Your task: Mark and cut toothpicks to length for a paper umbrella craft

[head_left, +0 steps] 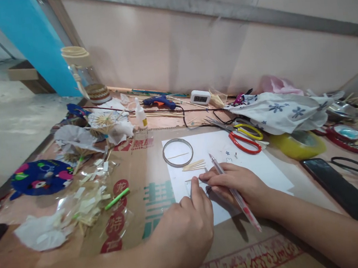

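Note:
My right hand [237,185] is closed around a clear pen [233,187] with red near its lower end; the pen's tip points away from me. That hand's fingertips meet a small, thin piece [188,181] on the white paper [221,219], too small to name. My left hand [189,228] has its index fingertip pressed on the same piece, with the other fingers curled and the thumb hidden. Several toothpicks [194,165] lie just beyond the fingers. Farther off, a grey ring [164,159] rests on the paper around a single toothpick [177,156].
Scissors [244,142], yellow tape [300,145] and a black phone [335,190] are on the right. Small paper umbrellas [77,140] and a green tube [117,198] lie left. A glue bottle [140,115], glue gun [159,102] and timer [200,97] stand behind the cardboard [150,165].

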### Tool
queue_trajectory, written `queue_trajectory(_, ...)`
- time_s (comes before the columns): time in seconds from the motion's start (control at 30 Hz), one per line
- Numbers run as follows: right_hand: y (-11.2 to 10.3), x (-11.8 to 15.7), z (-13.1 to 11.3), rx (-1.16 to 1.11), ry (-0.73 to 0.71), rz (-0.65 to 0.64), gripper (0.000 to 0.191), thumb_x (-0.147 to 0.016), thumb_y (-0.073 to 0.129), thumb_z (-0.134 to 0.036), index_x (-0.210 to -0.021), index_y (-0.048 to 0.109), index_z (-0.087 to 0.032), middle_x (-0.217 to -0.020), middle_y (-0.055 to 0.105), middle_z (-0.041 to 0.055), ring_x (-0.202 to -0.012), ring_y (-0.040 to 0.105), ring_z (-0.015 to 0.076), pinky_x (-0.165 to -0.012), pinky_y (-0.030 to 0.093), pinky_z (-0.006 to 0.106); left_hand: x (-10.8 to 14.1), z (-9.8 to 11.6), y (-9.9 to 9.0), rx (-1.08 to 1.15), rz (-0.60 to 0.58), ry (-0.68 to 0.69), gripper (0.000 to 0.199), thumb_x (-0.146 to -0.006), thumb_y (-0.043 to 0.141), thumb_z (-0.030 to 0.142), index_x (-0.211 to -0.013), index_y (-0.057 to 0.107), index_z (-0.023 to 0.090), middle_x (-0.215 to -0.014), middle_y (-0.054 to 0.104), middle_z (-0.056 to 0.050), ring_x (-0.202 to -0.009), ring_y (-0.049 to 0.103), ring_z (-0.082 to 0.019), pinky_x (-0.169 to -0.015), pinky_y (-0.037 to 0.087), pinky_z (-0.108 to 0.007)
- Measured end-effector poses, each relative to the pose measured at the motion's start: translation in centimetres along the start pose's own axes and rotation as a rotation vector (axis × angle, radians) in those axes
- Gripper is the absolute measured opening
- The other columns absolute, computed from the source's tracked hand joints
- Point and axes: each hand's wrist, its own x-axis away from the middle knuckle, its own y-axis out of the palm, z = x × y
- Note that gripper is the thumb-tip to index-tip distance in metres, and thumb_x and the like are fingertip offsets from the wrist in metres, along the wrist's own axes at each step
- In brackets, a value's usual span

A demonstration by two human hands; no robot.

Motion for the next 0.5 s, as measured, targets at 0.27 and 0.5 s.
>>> queue_trajectory(0.27,0.10,0.07,0.26,-0.005,0.001,-0.016,0.020,-0.093,0.056,-0.013,-0.108,0.066,-0.022,-0.111,0.072,0.0082,-0.096,0.067,0.0208,-0.083,0.059,0.036,-0.12,-0.17,0.00,0.005,0.003,-0.007,0.042,-0.086,0.047,0.015,-0.121,0.065,0.000,-0.127,0.057,-0.035,-0.050,0.063,-0.019,-0.035,0.048,-0.026)
queue_trajectory(0.5,0.29,0.46,0.33,-0.004,0.045,-0.025,0.019,-0.094,0.056,-0.015,-0.109,0.067,-0.021,-0.109,0.072,0.0090,-0.096,0.069,0.0208,-0.084,0.060,0.035,-0.07,-0.08,-0.06,-0.004,0.022,-0.020,0.041,-0.084,0.051,0.016,-0.120,0.066,0.002,-0.127,0.058,-0.034,-0.050,0.063,-0.019,-0.035,0.048,-0.025)
